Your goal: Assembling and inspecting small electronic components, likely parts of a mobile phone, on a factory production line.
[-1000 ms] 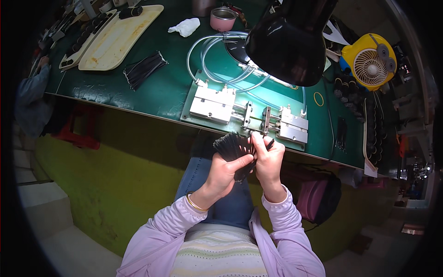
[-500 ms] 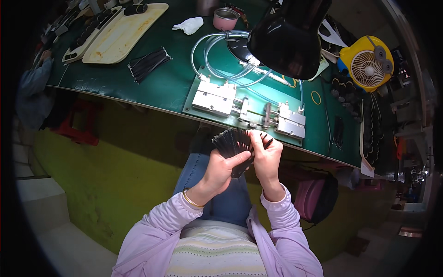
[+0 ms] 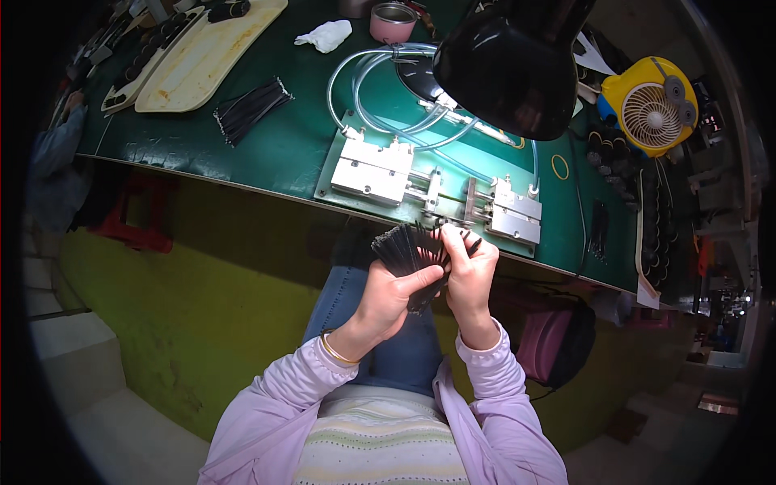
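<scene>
My left hand is closed around a fanned bundle of thin black strips, thumb pressed across them. At the right side of the fan, my right hand pinches some of the strips between thumb and fingers; a few dark ends poke out past its fingers. Just beyond my hands, at the table's front edge, a fixture with two silver metal blocks sits on a pale green plate. Another bundle of black strips lies on the table to the left.
A black lamp head hangs over the fixture and its clear hoses. Beige trays lie at the far left, a pink cup and white tissue at the back. At right stand a yellow fan and dark rolled bundles.
The view has shifted slightly, so the table appears a little higher. Both hands keep their hold on the strips, with only slight finger movement in the right.
</scene>
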A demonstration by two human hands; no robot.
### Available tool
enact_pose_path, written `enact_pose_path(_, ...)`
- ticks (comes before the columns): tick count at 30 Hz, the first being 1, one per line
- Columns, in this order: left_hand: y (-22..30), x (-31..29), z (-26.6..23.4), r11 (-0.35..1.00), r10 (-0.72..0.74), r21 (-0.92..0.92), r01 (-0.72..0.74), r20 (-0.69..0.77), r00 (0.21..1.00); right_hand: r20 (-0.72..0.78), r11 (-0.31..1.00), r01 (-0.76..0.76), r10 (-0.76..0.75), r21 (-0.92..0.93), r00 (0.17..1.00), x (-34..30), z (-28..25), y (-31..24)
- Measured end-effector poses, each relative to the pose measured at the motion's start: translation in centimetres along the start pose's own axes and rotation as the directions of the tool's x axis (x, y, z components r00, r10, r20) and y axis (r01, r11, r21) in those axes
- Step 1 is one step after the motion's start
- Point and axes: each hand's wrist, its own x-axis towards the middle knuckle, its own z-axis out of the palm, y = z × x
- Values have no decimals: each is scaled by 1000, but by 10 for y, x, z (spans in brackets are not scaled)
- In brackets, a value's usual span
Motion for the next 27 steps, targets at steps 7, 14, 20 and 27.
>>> enact_pose_path(7,1,0,2,1000,-5,-1,5,-49,999,-41,997,-75,75,20,996,-2,3,-6)
enact_pose_path(14,4,-5,4,1000,-4,-12,4,-26,1000,26,994,95,-93,-60,995,-9,5,-10)
enact_pose_path(20,-4,-2,1,999,47,9,-47,-56,997,5,992,102,-102,-77,995,-9,7,-9)
enact_pose_path(27,-7,1,2,997,73,16,-72,-80,994,-46,995,71,-75,-73,996,-4,4,-4)
